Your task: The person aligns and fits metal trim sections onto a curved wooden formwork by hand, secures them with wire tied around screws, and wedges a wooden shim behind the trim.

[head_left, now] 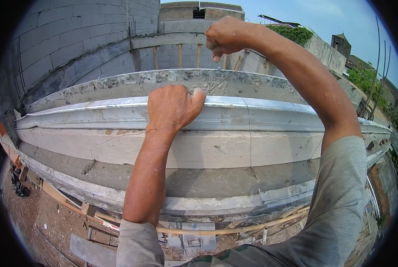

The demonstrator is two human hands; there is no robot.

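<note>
My left hand point(174, 106) is closed around a thin wire point(223, 81), above a pale metal channel point(118, 111) that runs across the view. The wire rises from beside my left thumb toward the right, and a loose length lies over the back of the hand and wrist. Higher up, my right hand point(223, 38) is raised with its fingers curled; whatever it may hold is hidden. Below the channel lies a long whitish board point(216, 149). Another thin wire point(249, 133) crosses the channel and board to the right of my left hand.
Behind the channel runs a rough concrete edge point(118, 86). A grey block wall point(74, 26) stands at the upper left. Below are a concrete ledge point(208, 182), a bamboo pole point(234, 230) and the ground point(52, 227) far down. Thin rods point(379, 66) stand at the right.
</note>
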